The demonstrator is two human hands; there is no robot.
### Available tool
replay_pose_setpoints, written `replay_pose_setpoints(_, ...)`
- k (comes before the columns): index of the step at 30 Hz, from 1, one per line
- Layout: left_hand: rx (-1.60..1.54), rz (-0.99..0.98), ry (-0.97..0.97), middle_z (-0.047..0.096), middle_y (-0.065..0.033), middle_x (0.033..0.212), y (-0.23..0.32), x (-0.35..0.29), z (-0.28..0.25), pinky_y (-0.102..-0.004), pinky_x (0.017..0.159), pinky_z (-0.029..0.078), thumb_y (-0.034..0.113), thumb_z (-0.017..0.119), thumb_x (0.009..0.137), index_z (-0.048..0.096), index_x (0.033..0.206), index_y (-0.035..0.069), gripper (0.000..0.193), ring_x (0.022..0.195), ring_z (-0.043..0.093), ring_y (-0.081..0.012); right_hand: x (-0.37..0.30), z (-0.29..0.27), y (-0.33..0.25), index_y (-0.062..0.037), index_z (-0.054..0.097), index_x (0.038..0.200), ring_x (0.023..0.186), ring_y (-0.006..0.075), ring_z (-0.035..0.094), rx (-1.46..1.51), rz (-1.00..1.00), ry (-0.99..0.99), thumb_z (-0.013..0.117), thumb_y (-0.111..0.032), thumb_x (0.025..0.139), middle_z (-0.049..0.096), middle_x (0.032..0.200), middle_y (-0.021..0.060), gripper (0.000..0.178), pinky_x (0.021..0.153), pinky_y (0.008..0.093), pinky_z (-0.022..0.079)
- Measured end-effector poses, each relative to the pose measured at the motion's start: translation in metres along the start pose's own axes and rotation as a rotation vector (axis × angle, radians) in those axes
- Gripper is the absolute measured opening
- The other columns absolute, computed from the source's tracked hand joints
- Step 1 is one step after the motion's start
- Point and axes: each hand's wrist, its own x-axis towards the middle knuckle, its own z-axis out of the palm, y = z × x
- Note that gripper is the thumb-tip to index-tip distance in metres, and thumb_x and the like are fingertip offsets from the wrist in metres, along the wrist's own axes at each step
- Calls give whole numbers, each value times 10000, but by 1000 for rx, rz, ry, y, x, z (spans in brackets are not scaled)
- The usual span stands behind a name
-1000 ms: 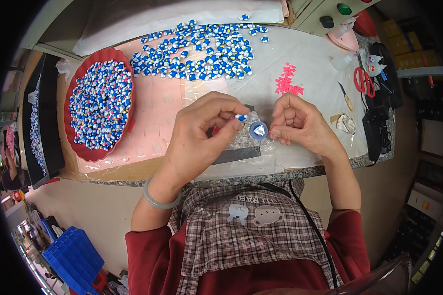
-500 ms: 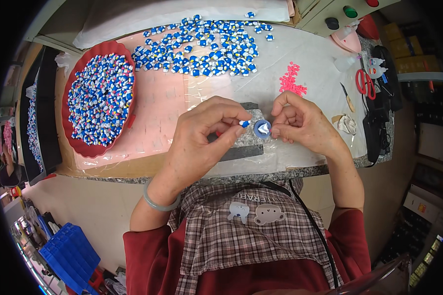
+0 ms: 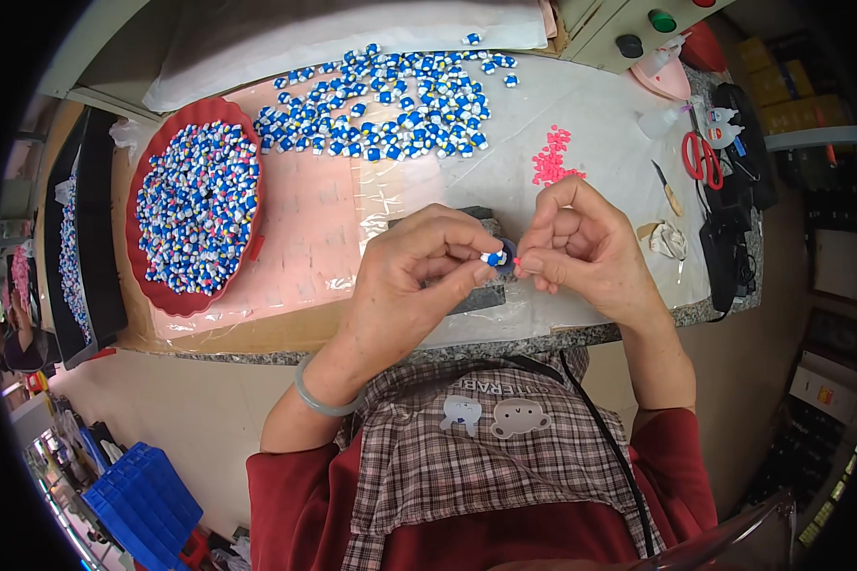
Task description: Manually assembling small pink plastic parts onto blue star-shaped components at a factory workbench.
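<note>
My left hand (image 3: 419, 271) pinches a small blue-and-white figurine (image 3: 492, 258) between thumb and fingertips. Facing it, my right hand (image 3: 581, 249) is closed on a tiny pink piece (image 3: 518, 261) held close beside the figurine; whether the two touch I cannot tell. Behind the fingertips a small round blue dish (image 3: 508, 249) is mostly hidden. It rests by a dark grey block (image 3: 478, 297) on the table. Beyond my right hand lies a pile of loose pink pieces (image 3: 554, 160).
Many similar blue-and-white figurines (image 3: 390, 105) are spread at the back. A red scalloped tray (image 3: 133, 238) full of small figurines stands left. On the right are a knife (image 3: 671, 190), red-handled scissors (image 3: 703, 162), a crumpled white lump (image 3: 671, 241) and a squeeze bottle (image 3: 659, 121).
The figurine in my left hand has moved right, over the blue dish. My right hand, low beside the dish before, now shows a pink piece at its fingertips.
</note>
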Motion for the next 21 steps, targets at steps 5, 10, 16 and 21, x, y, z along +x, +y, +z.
replay_pose_setpoints(5, 89, -1, -14, 600, -127, 1135, 2, 0, 4, -250, 825, 572, -107, 654, 878, 659, 1059, -69, 185, 985, 644, -156, 1, 2, 5, -55, 484, 1067, 693, 77, 605, 13, 1, -21, 702, 19, 890, 687, 848, 82, 291, 596, 209, 480)
replay_pose_setpoints(10, 127, 42, -14, 602, -127, 1127, -2, -1, 5, -247, 811, 573, -105, 663, 869, 670, 1053, -61, 190, 974, 645, -154, 1, 2, 8, -50, 489, 1079, 703, 75, 605, 4, 3, -19, 698, 20, 892, 683, 851, 77, 289, 601, 209, 478)
replay_pose_setpoints(16, 268, 94, 2, 612, -128, 1102, -1, -1, 9, -249, 813, 584, -99, 672, 863, 688, 1025, -49, 170, 976, 648, -155, 1, 5, 7, -40, 506, 1065, 680, 70, 606, -136, -7, 32, 713, 10, 879, 671, 799, 55, 283, 578, 204, 473)
replay_pose_setpoints(21, 197, 91, 26, 614, -133, 1116, -1, 0, 10, -251, 830, 590, -107, 666, 866, 684, 1027, -53, 170, 975, 652, -156, -3, 7, 7, -41, 524, 1045, 623, 58, 599, -342, -76, 107, 725, 1, 864, 666, 746, 39, 274, 532, 194, 458)
